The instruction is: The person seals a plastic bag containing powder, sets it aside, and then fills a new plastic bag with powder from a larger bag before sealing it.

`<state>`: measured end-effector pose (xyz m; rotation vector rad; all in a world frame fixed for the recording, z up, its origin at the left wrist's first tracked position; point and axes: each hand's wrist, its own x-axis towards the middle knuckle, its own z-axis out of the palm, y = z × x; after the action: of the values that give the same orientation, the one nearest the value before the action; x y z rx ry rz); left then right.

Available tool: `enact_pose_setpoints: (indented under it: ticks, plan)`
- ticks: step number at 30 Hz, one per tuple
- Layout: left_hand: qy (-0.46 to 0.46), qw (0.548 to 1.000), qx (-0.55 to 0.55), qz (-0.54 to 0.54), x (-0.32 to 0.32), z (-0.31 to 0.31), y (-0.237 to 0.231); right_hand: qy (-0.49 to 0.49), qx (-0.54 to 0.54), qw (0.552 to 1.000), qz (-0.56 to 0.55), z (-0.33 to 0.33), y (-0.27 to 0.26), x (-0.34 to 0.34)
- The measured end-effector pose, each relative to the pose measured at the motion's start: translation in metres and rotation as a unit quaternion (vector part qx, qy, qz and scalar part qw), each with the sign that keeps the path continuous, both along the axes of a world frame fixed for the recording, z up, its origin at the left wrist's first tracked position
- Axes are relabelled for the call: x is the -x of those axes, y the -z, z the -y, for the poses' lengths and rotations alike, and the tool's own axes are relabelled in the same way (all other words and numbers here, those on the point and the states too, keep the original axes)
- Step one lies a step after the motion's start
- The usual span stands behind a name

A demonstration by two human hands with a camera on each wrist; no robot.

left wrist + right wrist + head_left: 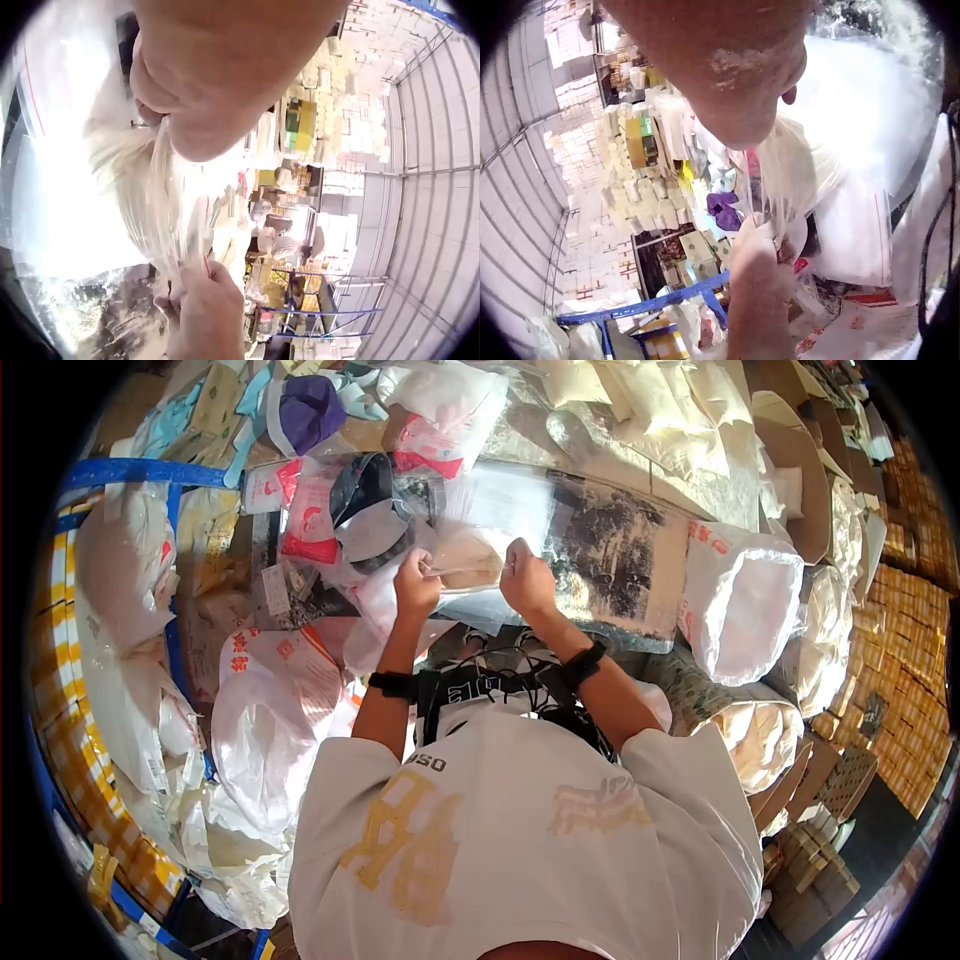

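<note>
A clear plastic bag (468, 558) with pale beige contents is stretched between the two hands, over the work table. My left hand (416, 582) pinches one upper corner, and the right hand (528, 580) pinches the opposite one. Up close in the left wrist view, the bag (142, 195) shows creased film and a thin red line near its mouth. Fingers of both hands are curled at that edge. In the right wrist view the pale contents (806, 161) hang below the hands. Flat clear bags (510, 500) lie on the table just beyond.
A dark, powder-marked board (625, 550) covers the table's right half. An open white sack (745, 605) stands right of it; another white sack (265, 730) is at the left. Red-and-white packets (310, 520) and a purple cloth (312, 410) lie at the back left, near a blue frame (150, 472).
</note>
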<state>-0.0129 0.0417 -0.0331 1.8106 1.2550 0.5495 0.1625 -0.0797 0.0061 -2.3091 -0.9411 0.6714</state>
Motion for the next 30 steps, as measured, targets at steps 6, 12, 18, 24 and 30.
enact_pose_setpoints:
  ticks: [6, 12, 18, 24, 30]
  plan:
    - [-0.083, 0.981, 0.16, 0.066, -0.009, 0.014, 0.015, -0.111, 0.001, 0.992, 0.055, -0.009, -0.013, 0.005]
    - [-0.041, 0.971, 0.18, 0.15, -0.016, 0.017, 0.022, -0.113, 0.114, 0.979, 0.122, -0.036, 0.024, 0.019]
    - [0.007, 0.996, 0.085, 0.0, -0.022, 0.0, 0.004, -0.12, 0.199, 0.97, 0.072, -0.064, 0.023, 0.011]
    - [-0.013, 0.99, 0.132, 0.05, -0.027, -0.016, -0.016, -0.101, 0.113, 0.985, -0.082, -0.087, 0.036, -0.01]
    - [-0.024, 0.971, 0.199, 0.134, -0.025, -0.018, -0.023, -0.127, 0.076, 0.966, -0.211, -0.072, 0.021, -0.028]
